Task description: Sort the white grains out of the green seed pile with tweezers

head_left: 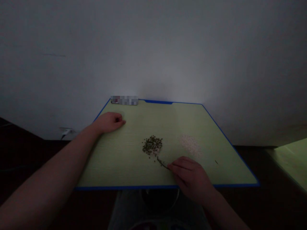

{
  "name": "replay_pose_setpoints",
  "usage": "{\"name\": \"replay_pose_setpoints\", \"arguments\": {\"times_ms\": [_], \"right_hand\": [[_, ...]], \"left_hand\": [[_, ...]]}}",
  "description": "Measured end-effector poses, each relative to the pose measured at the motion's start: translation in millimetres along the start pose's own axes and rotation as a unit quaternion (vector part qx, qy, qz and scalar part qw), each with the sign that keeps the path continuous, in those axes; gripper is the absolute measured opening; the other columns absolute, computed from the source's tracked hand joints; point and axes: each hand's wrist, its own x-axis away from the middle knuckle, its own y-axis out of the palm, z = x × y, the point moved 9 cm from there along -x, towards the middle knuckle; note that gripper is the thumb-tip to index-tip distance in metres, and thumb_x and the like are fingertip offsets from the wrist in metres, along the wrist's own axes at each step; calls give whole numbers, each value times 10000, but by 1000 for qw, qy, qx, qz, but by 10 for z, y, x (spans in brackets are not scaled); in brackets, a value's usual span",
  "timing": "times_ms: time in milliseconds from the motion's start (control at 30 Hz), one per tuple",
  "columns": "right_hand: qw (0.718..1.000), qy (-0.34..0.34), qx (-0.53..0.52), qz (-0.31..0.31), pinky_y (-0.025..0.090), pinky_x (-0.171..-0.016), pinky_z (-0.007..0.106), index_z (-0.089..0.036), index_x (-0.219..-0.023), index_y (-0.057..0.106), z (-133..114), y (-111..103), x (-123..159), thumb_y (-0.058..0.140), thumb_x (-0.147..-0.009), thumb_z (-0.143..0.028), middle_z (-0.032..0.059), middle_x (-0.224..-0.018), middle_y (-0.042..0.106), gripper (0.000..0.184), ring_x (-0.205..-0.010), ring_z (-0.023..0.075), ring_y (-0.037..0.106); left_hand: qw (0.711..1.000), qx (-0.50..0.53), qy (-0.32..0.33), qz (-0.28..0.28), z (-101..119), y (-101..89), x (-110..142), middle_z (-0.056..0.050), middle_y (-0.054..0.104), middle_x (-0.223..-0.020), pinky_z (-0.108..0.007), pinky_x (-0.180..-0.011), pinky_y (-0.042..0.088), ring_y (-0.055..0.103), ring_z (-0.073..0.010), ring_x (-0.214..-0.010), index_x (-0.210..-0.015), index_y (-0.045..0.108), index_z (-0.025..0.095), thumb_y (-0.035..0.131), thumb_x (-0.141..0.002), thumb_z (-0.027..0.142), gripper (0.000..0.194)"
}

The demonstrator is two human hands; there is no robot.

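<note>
My right hand [192,177] is at the near edge of the pale yellow-green tabletop [134,172]. Pinched between its fingers is a thin, dark, slightly curved stick [163,164], its tip just at the near edge of a pile of small green beans [152,144]. Some pale grains show among the beans, and a few beans lie loose around the tip. Farther right spreads a patch of white, rice-like grains [190,144]. My left hand [109,122] rests loosely fisted on the table's left side, with nothing visible in it.
A blurred-out flat object [124,100] lies at the back left corner. A small dark sliver [216,162] is on the right side. Blue edging [158,102] rims the tabletop, and a wall [158,48] stands behind it. A plug [66,132] is in the wall at left.
</note>
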Motion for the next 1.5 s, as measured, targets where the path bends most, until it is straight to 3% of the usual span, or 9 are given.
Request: {"name": "replay_pose_setpoints", "arguments": {"times_ms": [433,1133,1367,1500], "right_hand": [[999,23,39,13,569,-703,373,-143,-1054,688,43,7,-21,477,-878,-92,103,-902,730,279,-782,223,633],[998,9,-57,-3,538,-666,336,-166,-1051,694,-13,31,-125,493,-859,-83,79,-869,723,290,-762,200,624],[990,112,-75,-41,547,-754,329,-198,-1025,720,169,104,-274,511,-902,-148,55,-883,748,248,-812,186,679],[982,160,-72,-65,543,-833,373,-211,-1119,697,295,139,-355,552,-870,-132,67,-1030,751,299,-927,211,694]], "left_hand": [[1000,-2,-1,0,19,-8,8,-32,598,-646,-290,-590,332,508,-156,-607,-674,550,200,416,-804,544,391],[1000,2,-8,-3,34,-13,16,-28,572,-620,-295,-582,323,487,-157,-592,-659,539,201,421,-800,544,390],[1000,-5,-7,-6,5,8,4,-32,587,-638,-293,-587,321,497,-159,-603,-677,562,197,415,-807,547,401],[1000,-5,-4,-6,12,17,6,-30,588,-643,-291,-591,318,499,-156,-611,-677,553,198,418,-807,544,393]]}}
